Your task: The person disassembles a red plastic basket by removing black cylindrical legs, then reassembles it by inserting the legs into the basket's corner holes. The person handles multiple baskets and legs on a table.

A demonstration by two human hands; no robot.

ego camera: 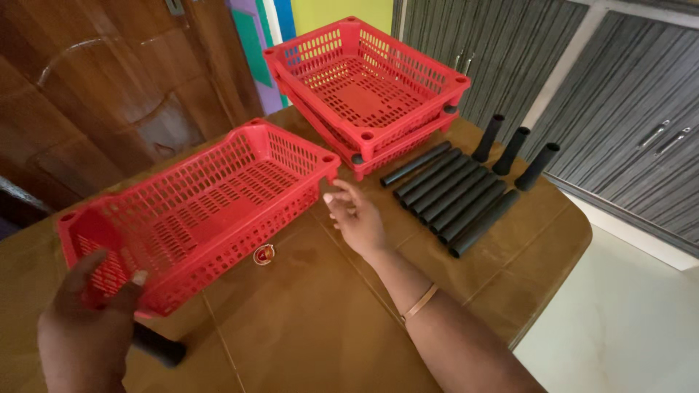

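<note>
Left hand [87, 320]: grips the near left corner of the red basket [196, 211], fingers [84, 271] curled over the rim and thumb pressed to the outer wall; a black tube [159, 347] pokes out below the palm, but whether the hand holds it I cannot tell.
Right hand [357, 218]: hovers just beside the basket's far right corner, fingers spread and loose, pinching nothing.
Basket position: tilted on the tabletop [306, 320], left of centre, its near edge lifted.
Doing it well: I judge a second grip at the far right corner would steady the tilted basket.
Materials: baskets are glossy perforated plastic with corner sockets; two more red baskets [364, 91] sit stacked at the far side.
Tubes: matte black tubes [455, 196] lie side by side at right, three standing tubes [513, 149] beyond them.
Tabletop: smooth brown wood grain.
</note>
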